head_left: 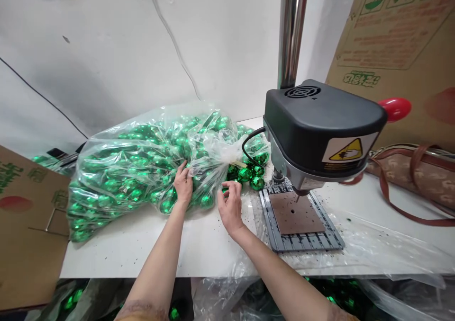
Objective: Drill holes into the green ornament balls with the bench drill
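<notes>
A big clear plastic bag (142, 164) full of shiny green balls lies on the white table (149, 250). My left hand (184, 184) rests on the bag near its knotted end, fingers spread flat on the plastic. My right hand (231, 206) is just right of it, at the bag's mouth, with fingers curled in a pinch close to a green ball (227, 188); I cannot make out whether it holds anything. Several loose green balls (254, 174) lie by the bag's opening.
A small bench drill press (320, 127) with a grey base plate (302, 226) stands to the right, with a red-knobbed lever (395, 108). Cardboard boxes (24, 226) flank the table. A brown bag (419, 176) lies at right. More green balls (73, 297) lie under the table.
</notes>
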The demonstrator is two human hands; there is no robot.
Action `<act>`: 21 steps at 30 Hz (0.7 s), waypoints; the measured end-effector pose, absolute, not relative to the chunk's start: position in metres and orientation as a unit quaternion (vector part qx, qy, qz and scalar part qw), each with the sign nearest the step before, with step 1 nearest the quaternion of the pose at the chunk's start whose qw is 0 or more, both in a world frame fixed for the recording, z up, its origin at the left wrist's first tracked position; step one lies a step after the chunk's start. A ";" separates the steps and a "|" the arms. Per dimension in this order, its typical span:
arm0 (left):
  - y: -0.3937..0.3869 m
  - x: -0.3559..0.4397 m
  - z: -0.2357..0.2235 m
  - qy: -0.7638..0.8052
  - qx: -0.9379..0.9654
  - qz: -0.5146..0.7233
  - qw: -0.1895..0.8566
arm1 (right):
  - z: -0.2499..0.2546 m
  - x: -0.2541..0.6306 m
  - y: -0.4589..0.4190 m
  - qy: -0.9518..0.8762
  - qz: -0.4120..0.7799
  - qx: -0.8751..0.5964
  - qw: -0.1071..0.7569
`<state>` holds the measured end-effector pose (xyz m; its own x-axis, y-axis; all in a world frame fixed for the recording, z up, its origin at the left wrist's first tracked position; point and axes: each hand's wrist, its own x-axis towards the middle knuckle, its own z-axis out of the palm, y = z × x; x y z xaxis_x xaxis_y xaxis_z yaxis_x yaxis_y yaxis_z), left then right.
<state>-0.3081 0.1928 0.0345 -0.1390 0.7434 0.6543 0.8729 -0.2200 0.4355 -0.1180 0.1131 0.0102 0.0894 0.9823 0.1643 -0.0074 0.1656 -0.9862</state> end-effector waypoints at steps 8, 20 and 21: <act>0.183 -0.317 0.036 -0.628 -0.678 -0.376 0.070 | 0.019 -0.134 0.121 -0.611 0.409 -0.461 0.497; 0.105 -0.203 0.047 -0.450 -0.749 -0.456 0.171 | 0.035 0.025 0.015 -0.791 0.252 -0.294 0.474; 0.104 -0.188 0.044 -0.430 -0.774 -0.442 0.145 | 0.032 0.054 0.014 -0.774 0.229 -0.327 0.492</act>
